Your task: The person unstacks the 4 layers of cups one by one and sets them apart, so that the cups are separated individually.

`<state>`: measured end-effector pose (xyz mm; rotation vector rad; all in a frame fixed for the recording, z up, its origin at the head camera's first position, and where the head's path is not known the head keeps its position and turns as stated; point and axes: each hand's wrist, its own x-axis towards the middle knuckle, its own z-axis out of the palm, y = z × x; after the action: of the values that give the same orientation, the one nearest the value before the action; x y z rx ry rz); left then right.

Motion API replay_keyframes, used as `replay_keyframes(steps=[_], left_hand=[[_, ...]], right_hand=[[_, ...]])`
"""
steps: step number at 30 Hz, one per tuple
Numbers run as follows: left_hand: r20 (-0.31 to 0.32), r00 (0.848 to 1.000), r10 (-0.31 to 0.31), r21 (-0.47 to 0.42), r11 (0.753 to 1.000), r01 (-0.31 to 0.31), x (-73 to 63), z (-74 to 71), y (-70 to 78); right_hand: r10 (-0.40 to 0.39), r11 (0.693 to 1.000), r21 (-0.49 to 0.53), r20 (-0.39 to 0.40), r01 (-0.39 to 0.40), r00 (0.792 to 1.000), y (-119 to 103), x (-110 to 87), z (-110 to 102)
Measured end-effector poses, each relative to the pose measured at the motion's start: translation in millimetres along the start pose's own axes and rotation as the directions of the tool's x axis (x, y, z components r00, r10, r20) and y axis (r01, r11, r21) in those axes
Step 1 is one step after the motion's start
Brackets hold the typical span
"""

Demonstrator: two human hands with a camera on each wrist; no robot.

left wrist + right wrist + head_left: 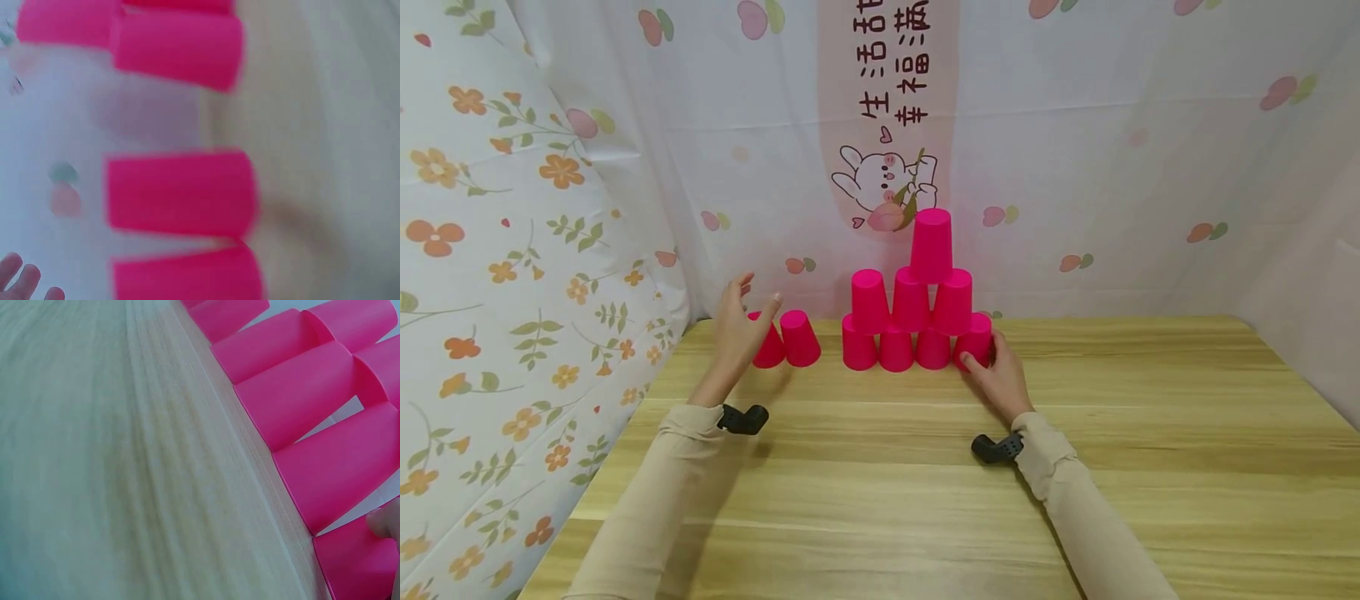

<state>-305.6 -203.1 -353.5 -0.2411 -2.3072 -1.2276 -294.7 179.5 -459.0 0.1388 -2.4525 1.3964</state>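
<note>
Pink cups stand upside down in a stepped stack, with a single cup [932, 246] on top, three in the middle row [870, 302] and several along the bottom row [896, 348]. My right hand [1004, 380] grips the rightmost bottom cup [976, 335], its thumb [382, 522] on the near side. Left of the stack, two more cups stand upside down side by side: an outer cup [770, 350] and an inner cup [801, 340]. My left hand [740, 329] is raised at the outer one, thumb and fingers spread, partly hiding it in the head view.
All the cups stand near the back edge of a wooden table [865, 483]. Behind it hangs a printed white curtain [760, 192], and a floral one [512, 292] borders the left side. Both wrists wear black mounts [745, 419].
</note>
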Motion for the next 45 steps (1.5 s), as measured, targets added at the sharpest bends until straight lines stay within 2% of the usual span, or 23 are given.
replay_keyframes(steps=[4,8,12,16,19,22,29,37,45], left_hand=[[0.043,0.997,0.059,-0.078,0.995,-0.056,10.7,9.9,34.6],[0.080,0.990,0.113,-0.174,0.980,-0.097,20.3,25.1,70.6],[0.165,0.973,0.159,-0.217,0.969,-0.122,27.7,42.5,102.4],[0.232,0.952,0.198,-0.205,0.967,-0.151,34.7,57.2,122.2],[0.259,0.944,0.206,-0.211,0.966,-0.153,37.5,65.8,130.7],[0.284,0.940,0.189,-0.229,0.965,-0.125,39.0,73.1,136.8],[0.300,0.934,0.194,-0.261,0.958,-0.115,49.4,93.2,145.6],[0.300,0.945,0.131,-0.232,0.971,-0.061,59.4,112.5,162.0],[0.301,0.948,0.100,-0.230,0.973,-0.030,52.0,124.1,158.5]], right_hand=[[0.000,1.000,-0.004,-0.005,0.000,1.000,-1,0.1,-1],[-0.003,1.000,0.009,0.002,0.003,1.000,-3,-0.3,-1],[0.009,1.000,0.012,0.004,-0.009,1.000,-3,-1.1,0],[0.006,1.000,0.012,0.004,-0.006,1.000,-4,-1.6,0],[0.004,1.000,0.011,0.011,-0.004,1.000,-4,-3.1,-2],[0.013,1.000,0.011,0.014,-0.013,1.000,-4,-4.5,-3],[0.001,0.999,0.044,-0.005,0.000,1.000,-2,-0.8,-2],[-0.009,0.999,0.048,-0.039,0.011,0.999,-6,6.2,-2],[-0.001,1.000,0.016,-0.029,0.001,1.000,-8,1.0,-1]])
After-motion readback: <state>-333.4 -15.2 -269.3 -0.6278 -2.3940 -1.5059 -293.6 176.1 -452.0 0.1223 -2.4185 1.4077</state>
